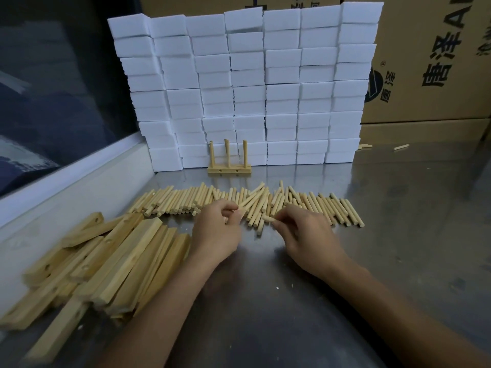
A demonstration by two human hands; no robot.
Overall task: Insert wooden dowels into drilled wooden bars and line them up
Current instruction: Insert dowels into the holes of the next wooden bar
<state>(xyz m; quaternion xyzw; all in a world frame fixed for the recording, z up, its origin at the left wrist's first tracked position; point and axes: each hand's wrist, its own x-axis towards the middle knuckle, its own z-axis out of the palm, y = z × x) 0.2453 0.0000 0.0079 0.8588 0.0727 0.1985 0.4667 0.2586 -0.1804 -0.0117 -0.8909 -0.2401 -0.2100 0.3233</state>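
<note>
Pale round wooden dowels (pixel 305 205) lie in a loose row across the steel table (pixel 398 208). Left hand (pixel 216 232) pinches one dowel; right hand (pixel 309 232) fingers pinch another. Flat drilled bars (pixel 111 261) heaped at 9 o'clock; one assembled bar (pixel 229 170) with three upright dowels at 12.

Loose dowels (pixel 313 205) in a row mid-table, drilled bars (pixel 111 264) heaped at left, one finished bar (pixel 229 170) standing three upright dowels behind.

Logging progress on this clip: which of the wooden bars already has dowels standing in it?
Only the bar standing alone against the white foam blocks, with three upright dowels. The bars piled at the left lie loose with no dowels in them.
</note>
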